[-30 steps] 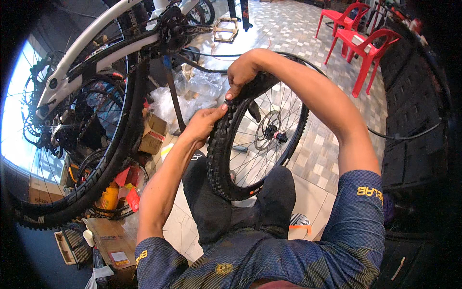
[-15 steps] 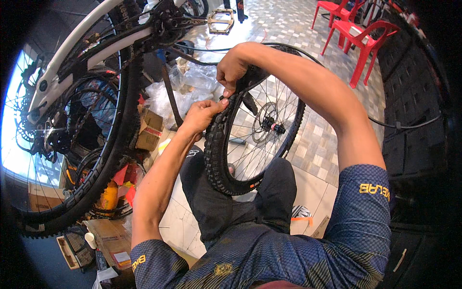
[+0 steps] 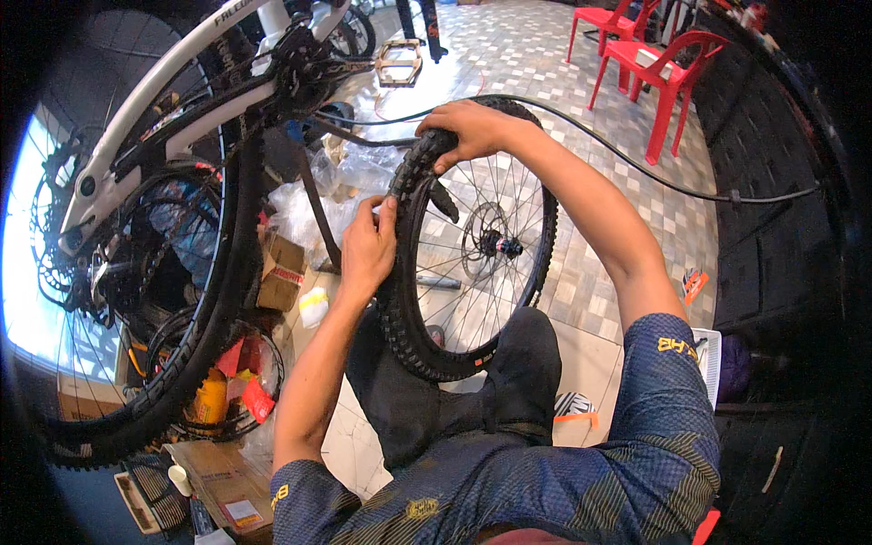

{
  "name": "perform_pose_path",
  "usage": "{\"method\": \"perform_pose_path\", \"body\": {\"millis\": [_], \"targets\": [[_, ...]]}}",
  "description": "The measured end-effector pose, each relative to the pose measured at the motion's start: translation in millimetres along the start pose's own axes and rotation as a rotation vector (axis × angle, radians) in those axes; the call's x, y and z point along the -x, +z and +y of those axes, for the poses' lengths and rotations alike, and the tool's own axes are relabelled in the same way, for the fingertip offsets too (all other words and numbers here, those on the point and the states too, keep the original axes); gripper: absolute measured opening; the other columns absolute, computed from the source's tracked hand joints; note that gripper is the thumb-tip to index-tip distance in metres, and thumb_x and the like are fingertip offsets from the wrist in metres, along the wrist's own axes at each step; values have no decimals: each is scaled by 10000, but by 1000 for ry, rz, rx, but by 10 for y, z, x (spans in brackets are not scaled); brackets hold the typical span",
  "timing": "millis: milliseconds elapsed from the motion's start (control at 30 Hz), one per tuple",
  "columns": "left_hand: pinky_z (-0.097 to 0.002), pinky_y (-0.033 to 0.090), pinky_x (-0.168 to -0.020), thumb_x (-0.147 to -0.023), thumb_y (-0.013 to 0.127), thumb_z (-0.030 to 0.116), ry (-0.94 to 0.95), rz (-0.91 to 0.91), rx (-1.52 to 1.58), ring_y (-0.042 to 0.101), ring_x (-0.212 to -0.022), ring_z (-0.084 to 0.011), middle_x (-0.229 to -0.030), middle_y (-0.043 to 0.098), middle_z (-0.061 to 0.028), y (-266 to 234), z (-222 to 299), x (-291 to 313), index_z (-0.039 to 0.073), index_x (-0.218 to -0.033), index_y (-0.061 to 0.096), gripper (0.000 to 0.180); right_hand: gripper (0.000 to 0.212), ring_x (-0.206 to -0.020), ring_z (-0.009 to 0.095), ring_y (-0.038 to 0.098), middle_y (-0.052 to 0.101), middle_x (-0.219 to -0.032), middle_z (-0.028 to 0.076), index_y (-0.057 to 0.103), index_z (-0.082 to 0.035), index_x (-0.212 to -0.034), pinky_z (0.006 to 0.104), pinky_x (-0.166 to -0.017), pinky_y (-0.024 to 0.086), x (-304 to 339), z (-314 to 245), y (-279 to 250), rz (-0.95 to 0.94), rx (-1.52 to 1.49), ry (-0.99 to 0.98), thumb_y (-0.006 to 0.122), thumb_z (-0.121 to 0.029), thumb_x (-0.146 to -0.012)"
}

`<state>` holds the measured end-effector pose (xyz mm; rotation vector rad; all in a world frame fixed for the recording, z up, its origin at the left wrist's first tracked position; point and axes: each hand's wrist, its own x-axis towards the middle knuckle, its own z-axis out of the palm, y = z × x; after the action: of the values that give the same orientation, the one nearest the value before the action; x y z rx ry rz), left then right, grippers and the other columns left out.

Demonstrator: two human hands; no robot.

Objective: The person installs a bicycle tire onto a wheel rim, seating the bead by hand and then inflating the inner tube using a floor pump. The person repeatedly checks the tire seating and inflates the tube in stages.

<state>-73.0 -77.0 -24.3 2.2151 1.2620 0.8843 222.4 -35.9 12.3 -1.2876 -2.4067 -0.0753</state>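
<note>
Tire [image 3: 400,338], partly hidden by right knee [image 3: 529,343]; right hand [image 3: 468,133] gripping top; left hand [image 3: 367,252] against side, grip unclear.

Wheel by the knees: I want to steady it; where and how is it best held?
Probably clasp the tyre at its right edge, from the right below the right forearm: that narrow curve is uncovered, while the left hand and right hand are at its upper left.

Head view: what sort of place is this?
Probably a bike repair workshop, perhaps a home one: a white bike frame at left, a detached wheel being handled, and a cardboard box amid clutter.
</note>
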Motion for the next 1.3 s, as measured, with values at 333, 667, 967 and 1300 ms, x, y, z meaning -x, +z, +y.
{"method": "perform_pose_path", "body": {"millis": [333, 667, 967, 1300], "targets": [[-517, 526, -852, -865, 695, 401, 22, -128, -357, 671, -963, -486, -965, 684, -331, 197, 167, -712, -90, -1081, 633, 540, 680, -1101, 370, 626, 672, -1097, 145, 631, -92, -1244, 463, -939, 501, -83, 131, 230, 123, -89, -46, 792, -547, -766], [-486, 542, -759, -770, 786, 599, -74, -350, -317, 724, -845, -424, -823, 698, -303, 199, 187, -1165, -136, -856, 691, 745, 638, -1128, 372, 602, 649, -1176, 161, 633, -36, -1135, 457, -924, 495, -77, 550, 343, 291, -118, -148, 865, -464, -722], [-408, 528, -635, -805, 808, 472, -185, -457, -168, 697, -661, -265, -750, 711, -165, 299, 95, -1399, -92, -849, 706, 575, 556, -860, 388, 655, 682, -870, 150, 662, -57, -977, 470, -735, 507, -151, 656, 545, 293, -132, -46, 807, -543, -749], [-274, 431, -525, -877, 767, 274, -259, -547, 292, 573, -576, -93, -722, 659, -16, 338, -233, -1426, 3, -881, 713, 277, 608, -673, 393, 633, 637, -683, 142, 647, -68, -770, 471, -593, 475, -325, 787, 643, 266, -61, -61, 773, -661, -721]]}}
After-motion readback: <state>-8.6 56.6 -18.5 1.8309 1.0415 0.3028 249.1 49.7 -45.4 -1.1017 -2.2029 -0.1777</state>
